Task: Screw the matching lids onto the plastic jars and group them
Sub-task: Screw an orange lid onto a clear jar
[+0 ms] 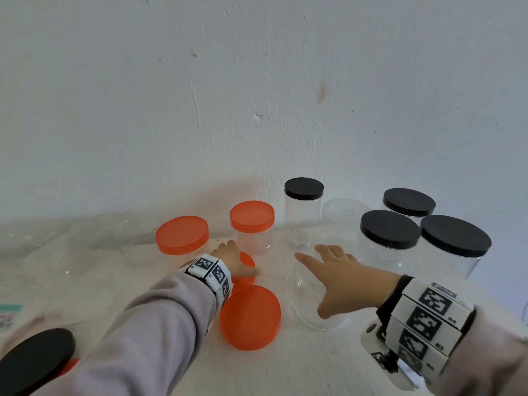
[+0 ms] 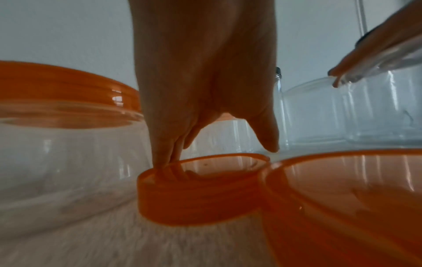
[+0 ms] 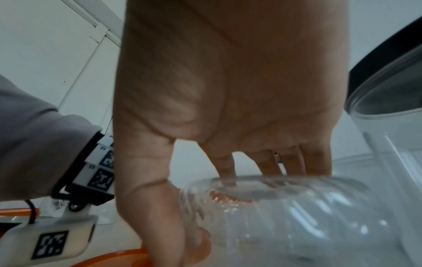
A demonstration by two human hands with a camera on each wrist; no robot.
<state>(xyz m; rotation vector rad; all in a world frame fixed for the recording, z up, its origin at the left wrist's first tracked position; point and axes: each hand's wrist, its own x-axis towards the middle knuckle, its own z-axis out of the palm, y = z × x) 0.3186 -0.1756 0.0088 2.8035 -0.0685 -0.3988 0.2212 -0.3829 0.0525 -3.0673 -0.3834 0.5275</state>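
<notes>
Head view, left to right along the table (image 1: 314, 367): loose black lid (image 1: 34, 358) at near left edge, not yet on any jar; faint uncapped clear jars (image 1: 100, 235) toward far left, count hard to tell. Next, two orange-capped jars (image 1: 183, 234) (image 1: 252, 217) near the wall, done. In front of them, left hand (image 1: 233, 260) reaching down onto small orange lid (image 2: 200, 189), fingertips (image 2: 164, 159) dipped over its far rim, thumb off it; lid upside down on the table, touching large orange lid (image 1: 250, 317) beside it, also loose. Centre, right hand (image 1: 340, 277) spread over open jar (image 1: 320, 298), fingers at far rim, thumb down near side, curled round it. Behind, tall black-capped jar (image 1: 303, 207) and one uncapped jar (image 1: 343, 221). Far right corner, three wide black-capped jars (image 1: 390, 232) grouped, touching or nearly so.

Judged about halfway: six capped, at least three lids and several jars left, orange group not yet gathered
</notes>
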